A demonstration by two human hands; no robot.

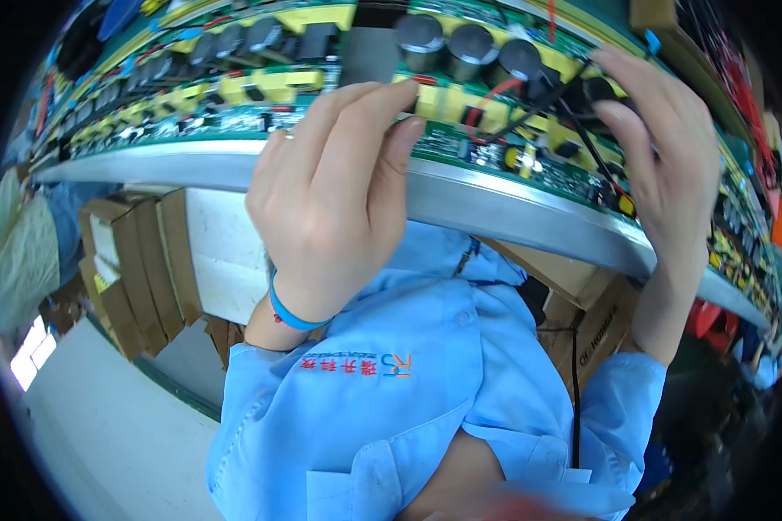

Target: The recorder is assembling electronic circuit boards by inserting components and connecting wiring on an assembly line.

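Note:
My left hand (334, 182) is at the left end of a green circuit board (447, 148), its index fingertip by a yellow transformer (439, 102). Thumb and index stand a little apart there, with nothing visible held. Over the board's right part is my right hand (669, 148), thumb and index spread beside a round black capacitor (598, 89). A black wire (539, 106) runs up to its index fingertip; whether they touch is unclear. Large black capacitors (471, 50) stand along the board's far side. A red wire (502, 87) loops over it.
A silver metal rail (513, 213) edges the bench in front of me. More populated boards (191, 91) lie to the left. Cardboard pieces (143, 260) stand below left, and a carton (604, 326) below right. Red wires (738, 122) hang in a bundle at the far right.

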